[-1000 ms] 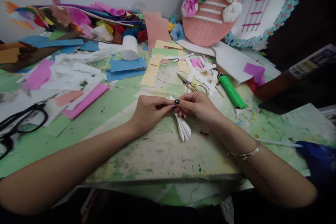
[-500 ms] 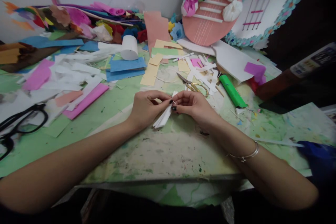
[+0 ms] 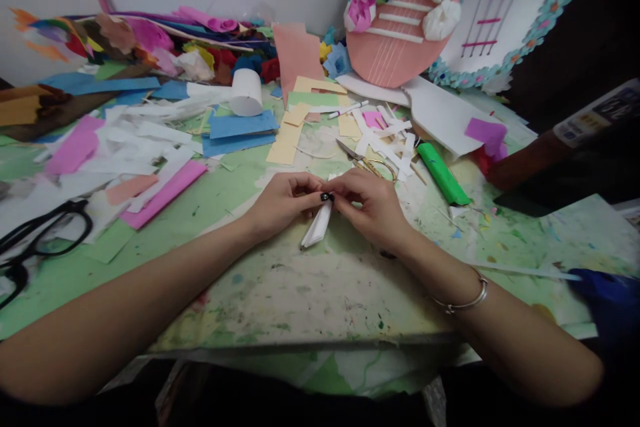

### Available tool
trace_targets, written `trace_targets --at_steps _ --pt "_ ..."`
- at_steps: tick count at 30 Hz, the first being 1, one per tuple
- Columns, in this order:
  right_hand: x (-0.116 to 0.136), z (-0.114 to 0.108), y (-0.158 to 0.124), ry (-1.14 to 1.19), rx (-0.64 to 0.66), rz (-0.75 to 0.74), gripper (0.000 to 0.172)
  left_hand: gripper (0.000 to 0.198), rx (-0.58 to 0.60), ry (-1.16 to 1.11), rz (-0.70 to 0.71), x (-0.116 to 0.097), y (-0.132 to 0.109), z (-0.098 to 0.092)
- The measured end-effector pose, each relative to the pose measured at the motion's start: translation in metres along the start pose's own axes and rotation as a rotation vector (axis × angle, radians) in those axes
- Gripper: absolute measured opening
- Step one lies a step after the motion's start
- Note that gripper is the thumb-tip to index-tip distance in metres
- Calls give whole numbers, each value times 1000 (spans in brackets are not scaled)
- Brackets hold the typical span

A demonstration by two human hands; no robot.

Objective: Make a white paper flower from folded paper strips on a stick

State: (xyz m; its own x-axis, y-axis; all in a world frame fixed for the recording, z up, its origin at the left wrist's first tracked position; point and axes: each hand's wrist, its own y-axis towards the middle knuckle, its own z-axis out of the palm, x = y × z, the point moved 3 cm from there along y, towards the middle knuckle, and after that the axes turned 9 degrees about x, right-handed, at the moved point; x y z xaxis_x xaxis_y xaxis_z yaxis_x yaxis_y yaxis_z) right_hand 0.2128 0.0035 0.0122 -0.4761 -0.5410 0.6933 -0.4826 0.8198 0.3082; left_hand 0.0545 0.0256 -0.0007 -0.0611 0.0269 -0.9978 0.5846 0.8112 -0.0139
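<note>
A folded white paper strip bundle, pleated like a closed fan, is pinched at its middle between both hands. My left hand closes on it from the left, thumb and fingertips together. From the right, my right hand grips the same spot, its fingertips meeting the left thumb. The bundle's lower end points toward me and spreads slightly; its upper end is mostly hidden behind my fingers. Just beyond my right hand lie scissors with gold handles.
Loose white paper strips, a green roll and blue paper lie on the stained table. Black glasses rest at left. A white paper roll and a pink guitar-shaped craft stand behind.
My hands have drawn closer together at the pinch point. The paper bundle's lower end has swung slightly right and become narrower.
</note>
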Motion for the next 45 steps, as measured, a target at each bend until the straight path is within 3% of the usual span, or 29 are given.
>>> trace_targets --at_steps 5,8,14,18,26,34,45 --pt "-3 0 2 -75 33 -5 12 17 -36 19 4 2 0 -1" --pt "-6 1 4 -58 90 64 9 17 -60 53 42 3 -2 -1" --pt "-14 2 4 227 159 226 7 11 -137 352 215 -2 -8 2" --pt "-18 3 3 393 176 274 8 10 -148 381 256 -5 -10 4" --pt "-21 7 3 300 181 220 3 14 -25 93 115 -1 0 2" --pt "-21 10 0 369 134 212 6 11 -3 122 74 -1 1 1" --pt "-11 5 2 241 129 161 10 9 -5 42 26 1 2 -2"
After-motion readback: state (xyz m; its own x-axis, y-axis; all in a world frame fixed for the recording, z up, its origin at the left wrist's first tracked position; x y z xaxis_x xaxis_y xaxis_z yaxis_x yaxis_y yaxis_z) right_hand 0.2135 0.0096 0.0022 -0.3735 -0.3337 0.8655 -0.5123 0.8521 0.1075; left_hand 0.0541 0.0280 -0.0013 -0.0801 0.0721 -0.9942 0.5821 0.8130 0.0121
